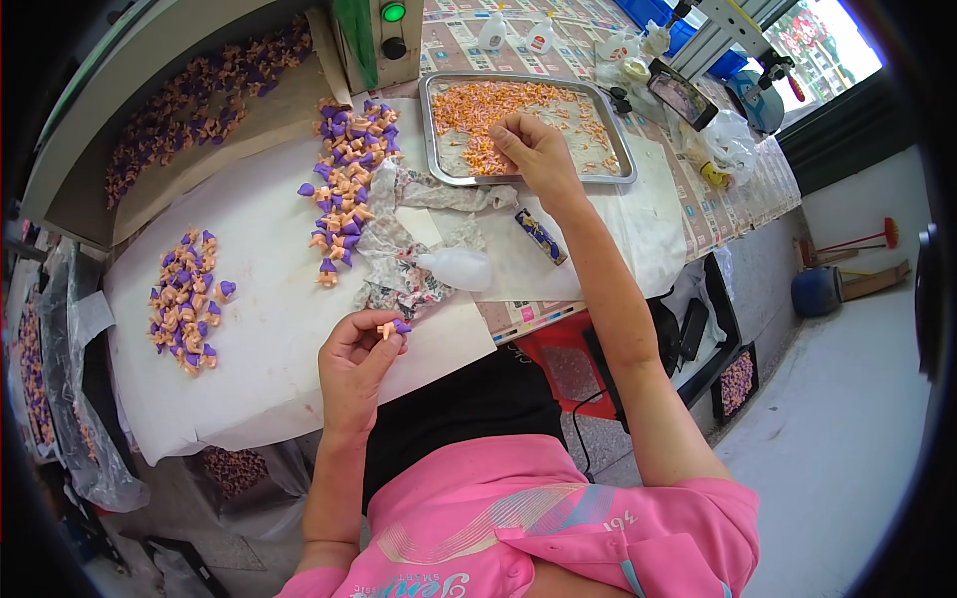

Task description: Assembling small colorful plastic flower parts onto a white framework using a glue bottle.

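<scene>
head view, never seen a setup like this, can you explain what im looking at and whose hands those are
There is no robot here: the picture comes from a camera worn on a person's head, looking down, and the edges bend because the lens is a fisheye. Both bare hands are the wearer's. The left hand holds a small peach-and-purple piece. The right hand is over a tray of orange bits; whether it grips one is unclear. On the white sheet lie a pile and a row of similar pieces, plus a cloth and a bottle.
</scene>
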`<action>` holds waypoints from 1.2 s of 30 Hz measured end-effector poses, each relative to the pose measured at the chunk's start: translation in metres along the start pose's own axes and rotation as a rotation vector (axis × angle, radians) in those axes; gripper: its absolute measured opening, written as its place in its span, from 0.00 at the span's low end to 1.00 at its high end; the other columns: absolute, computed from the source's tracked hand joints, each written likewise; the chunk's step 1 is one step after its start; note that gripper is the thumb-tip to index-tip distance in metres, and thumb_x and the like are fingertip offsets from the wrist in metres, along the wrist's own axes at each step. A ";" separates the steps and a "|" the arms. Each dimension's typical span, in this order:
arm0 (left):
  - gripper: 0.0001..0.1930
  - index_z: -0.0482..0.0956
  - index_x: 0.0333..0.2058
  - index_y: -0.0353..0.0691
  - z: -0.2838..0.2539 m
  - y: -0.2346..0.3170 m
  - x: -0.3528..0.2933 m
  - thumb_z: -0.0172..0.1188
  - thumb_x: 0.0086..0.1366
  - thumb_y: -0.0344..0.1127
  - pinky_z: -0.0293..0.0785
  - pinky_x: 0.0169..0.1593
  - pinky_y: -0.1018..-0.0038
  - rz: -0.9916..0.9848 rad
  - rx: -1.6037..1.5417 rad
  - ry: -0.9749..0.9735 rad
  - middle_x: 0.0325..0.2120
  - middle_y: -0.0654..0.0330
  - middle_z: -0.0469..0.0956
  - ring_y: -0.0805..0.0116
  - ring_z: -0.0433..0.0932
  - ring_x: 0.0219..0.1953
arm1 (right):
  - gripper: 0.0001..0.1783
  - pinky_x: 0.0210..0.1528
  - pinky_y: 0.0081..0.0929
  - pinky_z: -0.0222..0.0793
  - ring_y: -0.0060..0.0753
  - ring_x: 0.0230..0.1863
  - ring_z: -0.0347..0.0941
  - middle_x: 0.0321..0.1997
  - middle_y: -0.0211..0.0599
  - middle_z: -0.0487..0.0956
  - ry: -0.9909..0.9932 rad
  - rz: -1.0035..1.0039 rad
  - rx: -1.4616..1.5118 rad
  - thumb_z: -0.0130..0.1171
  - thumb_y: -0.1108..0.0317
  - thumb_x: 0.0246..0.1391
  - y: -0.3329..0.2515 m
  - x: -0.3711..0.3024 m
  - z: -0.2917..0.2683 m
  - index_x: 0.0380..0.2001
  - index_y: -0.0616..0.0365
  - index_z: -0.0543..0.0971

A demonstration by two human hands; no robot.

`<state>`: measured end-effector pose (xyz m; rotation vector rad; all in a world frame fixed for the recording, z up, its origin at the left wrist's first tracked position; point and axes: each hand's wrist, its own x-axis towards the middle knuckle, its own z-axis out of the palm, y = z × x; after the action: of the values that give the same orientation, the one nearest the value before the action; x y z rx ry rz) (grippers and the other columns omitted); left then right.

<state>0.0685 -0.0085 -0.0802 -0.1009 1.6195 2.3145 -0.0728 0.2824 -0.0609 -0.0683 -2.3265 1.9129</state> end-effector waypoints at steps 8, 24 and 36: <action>0.11 0.76 0.43 0.32 -0.016 -0.001 -0.003 0.59 0.61 0.22 0.74 0.42 0.79 0.002 -0.003 0.023 0.35 0.60 0.78 0.77 0.76 0.35 | 0.12 0.35 0.16 0.68 0.18 0.31 0.70 0.30 0.27 0.76 -0.203 0.108 0.260 0.58 0.67 0.60 -0.018 -0.055 0.043 0.43 0.63 0.79; 0.11 0.76 0.44 0.31 -0.047 -0.014 -0.010 0.59 0.62 0.21 0.75 0.42 0.80 -0.009 -0.097 -0.053 0.35 0.61 0.78 0.77 0.77 0.36 | 0.10 0.42 0.19 0.69 0.20 0.40 0.73 0.39 0.33 0.78 -0.417 0.071 0.240 0.63 0.73 0.55 -0.004 -0.156 0.128 0.40 0.64 0.81; 0.12 0.77 0.44 0.32 -0.050 -0.015 -0.014 0.59 0.61 0.22 0.76 0.42 0.79 -0.028 -0.065 -0.083 0.34 0.61 0.79 0.76 0.78 0.34 | 0.10 0.47 0.20 0.71 0.21 0.43 0.74 0.41 0.33 0.78 -0.452 0.128 0.187 0.61 0.74 0.57 0.000 -0.162 0.129 0.41 0.66 0.79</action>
<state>0.0798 -0.0535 -0.1081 -0.0418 1.4939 2.3189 0.0711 0.1383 -0.0969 0.2675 -2.4361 2.4123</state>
